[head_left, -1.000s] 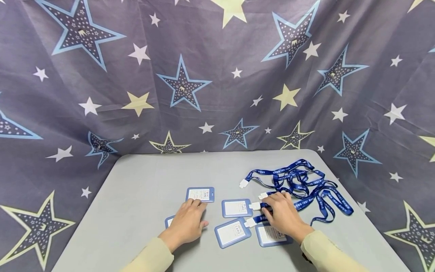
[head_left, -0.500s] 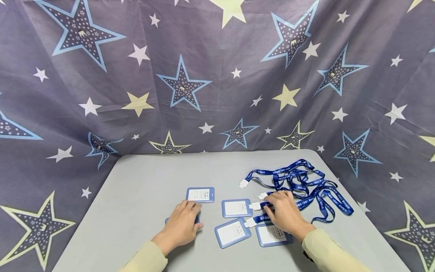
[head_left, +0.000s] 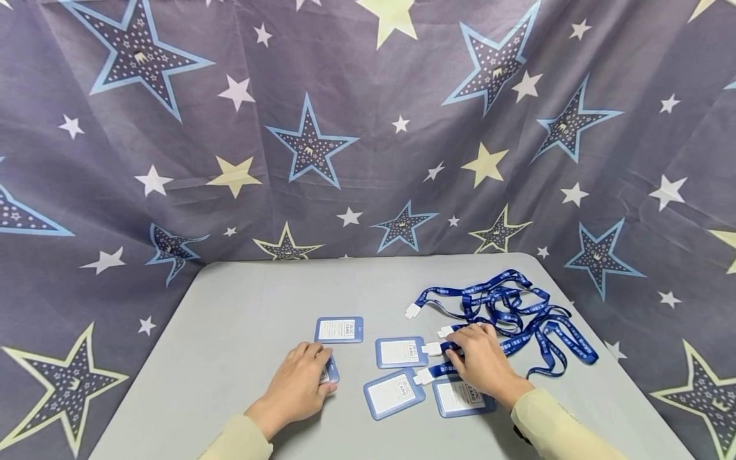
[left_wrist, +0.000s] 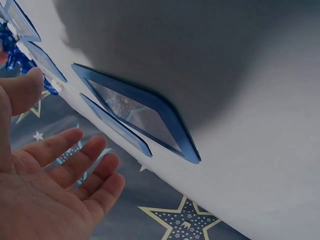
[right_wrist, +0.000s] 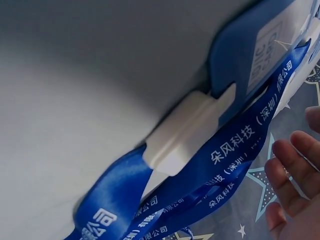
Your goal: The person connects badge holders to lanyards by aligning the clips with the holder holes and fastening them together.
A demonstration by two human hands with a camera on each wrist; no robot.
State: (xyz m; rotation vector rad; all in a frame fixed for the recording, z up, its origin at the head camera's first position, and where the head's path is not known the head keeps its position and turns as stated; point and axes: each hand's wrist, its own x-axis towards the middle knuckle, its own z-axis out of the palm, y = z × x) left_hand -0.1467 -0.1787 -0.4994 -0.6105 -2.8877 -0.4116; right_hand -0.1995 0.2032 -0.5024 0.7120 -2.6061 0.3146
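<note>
My left hand hovers over a blue-framed badge holder, covering much of it in the head view. The left wrist view shows those fingers apart and loosely bent, holding nothing, with the badge holder lying flat below. Another badge holder lies just beyond this hand. My right hand is above blue lanyard straps and partly hides a third badge holder. Its fingers are relaxed and apart from the lanyard, whose white clip sits at a holder's end.
Two badge holders with cards lie mid-table, an upper one and a tilted one, each at a lanyard's white clip. A tangle of blue lanyards spreads over the right side of the grey table. A star-patterned cloth hangs behind.
My left hand has drawn left and slightly nearer, uncovering the far badge holder and the right end of the one beneath it. The right hand stays nearly where it was.
</note>
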